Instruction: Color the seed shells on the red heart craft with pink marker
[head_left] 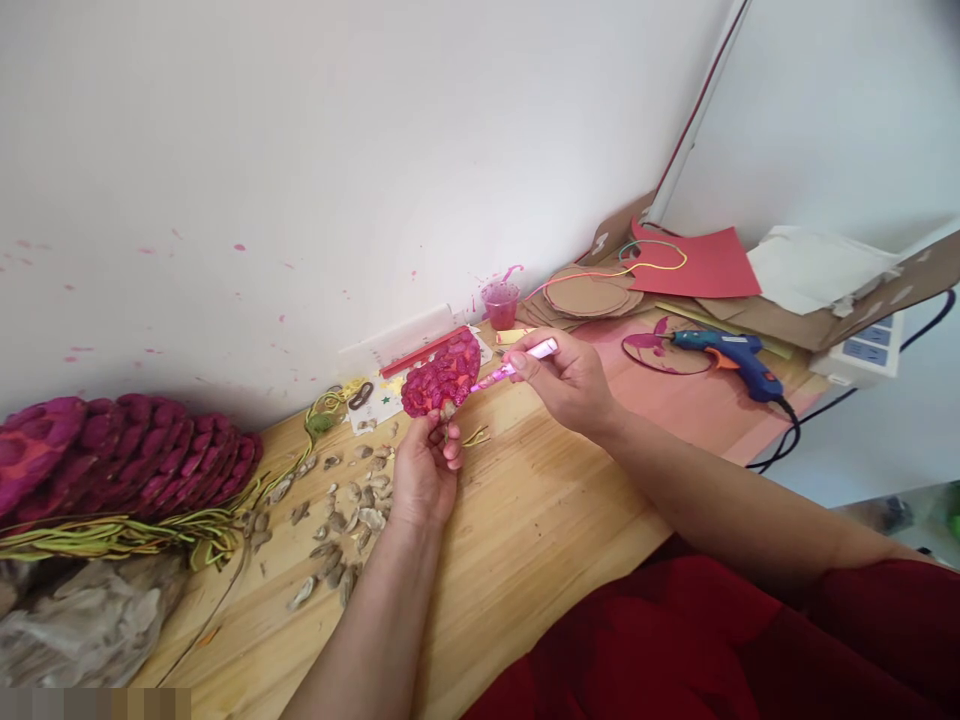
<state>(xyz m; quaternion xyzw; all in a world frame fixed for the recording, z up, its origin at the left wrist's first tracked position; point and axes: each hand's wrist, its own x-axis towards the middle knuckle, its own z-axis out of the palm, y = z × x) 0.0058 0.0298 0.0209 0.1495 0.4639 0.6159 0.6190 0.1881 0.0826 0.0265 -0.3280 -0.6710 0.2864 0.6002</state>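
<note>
My left hand [429,462] pinches the lower edge of a bumpy magenta disc [442,378], which seems to be covered in painted peanut shells. One pale, unpainted shell [449,409] shows at its bottom, by my fingertips. In my right hand [566,378] is a slim paintbrush [517,365] with a white handle end and pink-stained front. Its tip meets the right side of the disc, near the pale shell. Loose peanut shells [367,500] lie scattered on the wooden table left of my left wrist.
Against the white wall stands a plastic cup of pink paint [501,303]. Cardboard discs [589,292], red paper [697,262] and a blue glue gun [731,358] with a cord lie at right. Finished-looking magenta discs [142,450] with green cords [127,535] line the left, above a plastic bag [90,620].
</note>
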